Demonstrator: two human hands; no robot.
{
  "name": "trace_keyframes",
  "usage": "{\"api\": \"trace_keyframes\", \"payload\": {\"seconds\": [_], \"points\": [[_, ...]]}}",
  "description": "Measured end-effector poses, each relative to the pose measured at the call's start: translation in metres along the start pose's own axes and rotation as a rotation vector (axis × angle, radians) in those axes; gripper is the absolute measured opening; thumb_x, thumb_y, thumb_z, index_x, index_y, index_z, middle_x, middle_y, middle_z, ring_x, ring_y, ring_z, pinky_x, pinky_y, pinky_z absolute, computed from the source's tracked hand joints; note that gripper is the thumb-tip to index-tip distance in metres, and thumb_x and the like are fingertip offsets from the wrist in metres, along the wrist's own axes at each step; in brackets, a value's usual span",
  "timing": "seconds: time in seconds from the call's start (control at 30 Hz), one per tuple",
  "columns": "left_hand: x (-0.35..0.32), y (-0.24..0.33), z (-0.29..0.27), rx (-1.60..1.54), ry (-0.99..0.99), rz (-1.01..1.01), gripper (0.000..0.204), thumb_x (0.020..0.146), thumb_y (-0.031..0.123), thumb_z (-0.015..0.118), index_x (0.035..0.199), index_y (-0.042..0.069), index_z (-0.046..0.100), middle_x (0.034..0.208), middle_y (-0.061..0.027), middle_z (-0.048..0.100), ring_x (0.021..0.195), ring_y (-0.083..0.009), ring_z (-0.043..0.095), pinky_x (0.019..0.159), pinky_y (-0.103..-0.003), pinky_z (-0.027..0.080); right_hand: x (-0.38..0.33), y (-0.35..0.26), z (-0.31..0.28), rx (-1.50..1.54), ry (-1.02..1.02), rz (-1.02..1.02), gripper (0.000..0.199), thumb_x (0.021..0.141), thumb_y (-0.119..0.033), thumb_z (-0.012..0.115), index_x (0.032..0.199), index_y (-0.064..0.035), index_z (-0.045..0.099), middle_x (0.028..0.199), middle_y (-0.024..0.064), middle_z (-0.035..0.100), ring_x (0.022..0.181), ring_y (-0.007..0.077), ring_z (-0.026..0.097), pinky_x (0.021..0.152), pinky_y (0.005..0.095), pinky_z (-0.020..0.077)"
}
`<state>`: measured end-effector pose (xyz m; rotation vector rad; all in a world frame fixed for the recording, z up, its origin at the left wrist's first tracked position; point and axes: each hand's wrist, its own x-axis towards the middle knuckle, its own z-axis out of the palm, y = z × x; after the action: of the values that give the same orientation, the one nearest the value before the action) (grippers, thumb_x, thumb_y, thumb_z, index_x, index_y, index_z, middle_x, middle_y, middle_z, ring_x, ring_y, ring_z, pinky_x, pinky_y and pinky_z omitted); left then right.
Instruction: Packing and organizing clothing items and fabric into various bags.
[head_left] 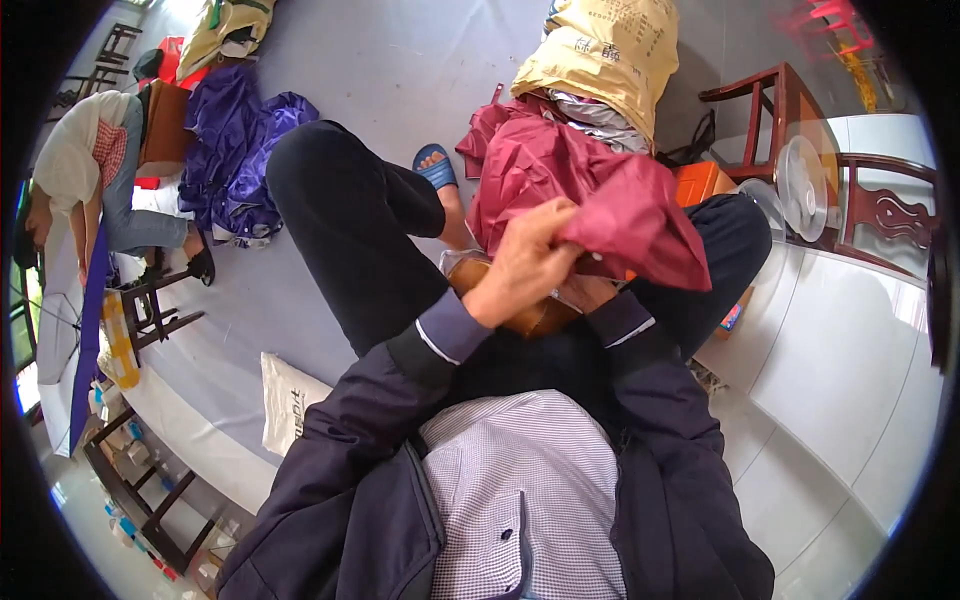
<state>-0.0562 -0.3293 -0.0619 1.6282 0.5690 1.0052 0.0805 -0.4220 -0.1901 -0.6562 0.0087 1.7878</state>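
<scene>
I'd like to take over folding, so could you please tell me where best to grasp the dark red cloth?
Probably at the loose folded flap of the dark red cloth, coming from the person's right. That flap hangs free over the right knee, while the left hand already pinches the bunched edge at the middle.

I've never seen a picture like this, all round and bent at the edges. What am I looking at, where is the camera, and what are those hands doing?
There is no machine here. A person wears a wide fisheye camera on the head, looking down, so you see their own chest, dark jacket sleeves and crossed legs; the lens bends straight lines near the rim. The left hand grips a fold of dark red fabric that lies bunched over the lap. The right hand is mostly hidden under that fabric, so its grip cannot be told. A brown object lies just beneath the hands. On the grey floor lie a purple fabric heap, a yellow sack and a white bag. Another person sits at the left.
</scene>
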Motion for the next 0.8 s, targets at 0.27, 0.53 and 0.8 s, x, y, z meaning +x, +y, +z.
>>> {"api": "trace_keyframes", "payload": {"seconds": [0.27, 0.53, 0.8], "points": [[-0.024, 0.034, 0.016, 0.339, -0.114, 0.146, 0.053, 0.08, 0.015, 0.075, 0.129, 0.002, 0.06, 0.117, -0.0154, 0.062, 0.107, -0.0318, 0.06, 0.091, -0.042, 0.046, -0.026, -0.006, -0.028, -0.35, 0.003, -0.062, 0.056, 0.104, -0.045, 0.044, 0.151, -0.0151, 0.035, 0.147, 0.0045, 0.044, 0.137, 0.0174, 0.041, 0.116, 0.0357, 0.0329], [-0.057, 0.049, -0.005, 0.407, 0.298, -0.015, 0.031, 0.073, 0.005, 0.081, 0.102, 0.0, 0.07, 0.101, -0.0151, 0.068, 0.085, -0.0295, 0.066, 0.076, -0.037, 0.054, 0.001, -0.004, -0.033, -0.701, 0.072, -0.191, 0.058, 0.103, -0.04, 0.048, 0.153, -0.0149, 0.033, 0.149, 0.0041, 0.044, 0.14, 0.0168, 0.037, 0.118, 0.0357, 0.0284], [-0.01, 0.046, -0.004, -1.265, -0.101, -1.211, 0.099, 0.093, 0.08, 0.029, 0.137, -0.006, 0.048, 0.122, -0.025, 0.063, 0.11, -0.035, 0.066, 0.083, -0.046, 0.057, 0.008, 0.005, -0.037, -1.059, 0.07, -0.268, 0.06, 0.103, -0.036, 0.051, 0.155, -0.0146, 0.031, 0.151, 0.0037, 0.043, 0.144, 0.0162, 0.033, 0.12, 0.0358, 0.0239]]}}
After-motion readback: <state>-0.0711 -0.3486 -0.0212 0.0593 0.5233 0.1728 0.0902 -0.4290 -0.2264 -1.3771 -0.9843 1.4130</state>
